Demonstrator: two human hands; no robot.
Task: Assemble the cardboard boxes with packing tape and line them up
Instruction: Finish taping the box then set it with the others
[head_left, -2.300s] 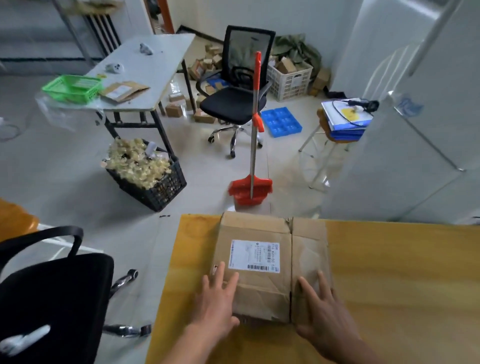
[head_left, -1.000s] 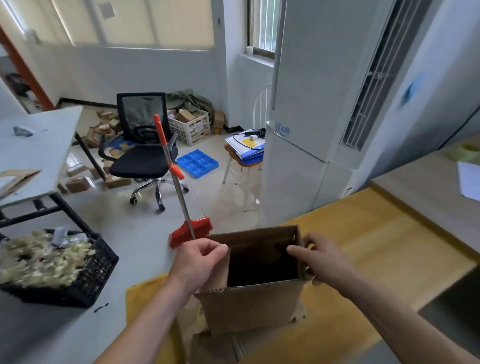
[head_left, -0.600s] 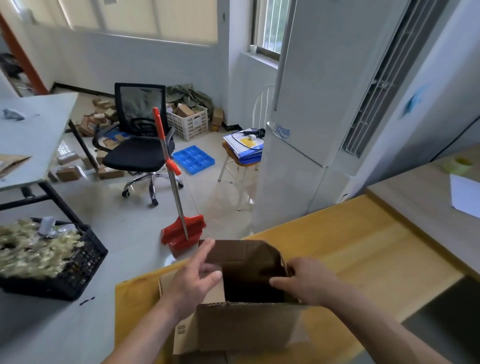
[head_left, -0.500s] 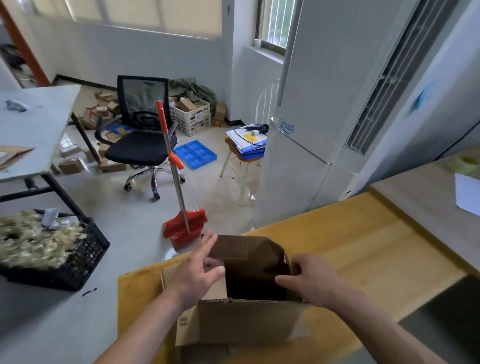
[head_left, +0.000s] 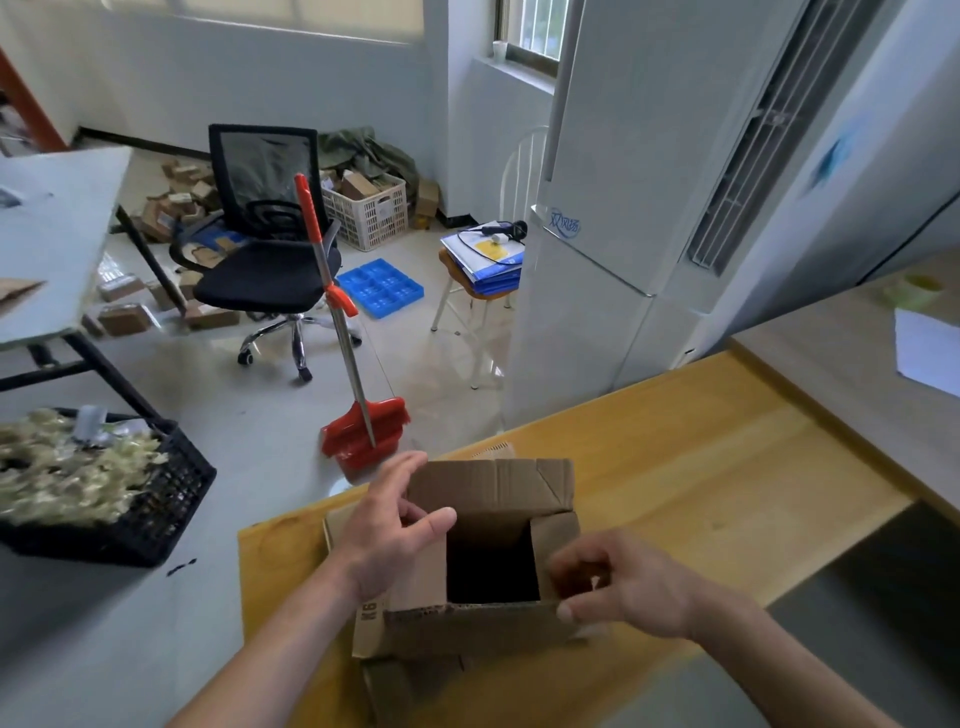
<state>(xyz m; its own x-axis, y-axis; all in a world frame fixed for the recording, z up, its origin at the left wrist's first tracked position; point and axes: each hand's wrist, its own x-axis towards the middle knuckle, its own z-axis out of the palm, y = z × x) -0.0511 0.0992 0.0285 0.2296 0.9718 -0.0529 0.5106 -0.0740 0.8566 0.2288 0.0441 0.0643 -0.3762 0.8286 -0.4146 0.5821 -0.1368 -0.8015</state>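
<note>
A brown cardboard box stands upright on the yellow table, with its top open and a dark hollow inside. The far flap leans inward over the opening. My left hand lies on the left flap with its fingers stretched out. At the box's near right corner, my right hand pinches the right flap between curled fingers and thumb. More flat cardboard lies under the box. A pale yellow-green tape roll sits on the grey desk at the far right.
A red broom and dustpan stand just beyond the table's far edge. A black crate of pale scraps sits on the floor at left. A tall white cabinet rises behind the table. A white sheet lies on the grey desk.
The flat box has been lifted and opened into an upright shape. The far flap has folded inward, and my left hand has moved onto the left flap while my right took the right flap.
</note>
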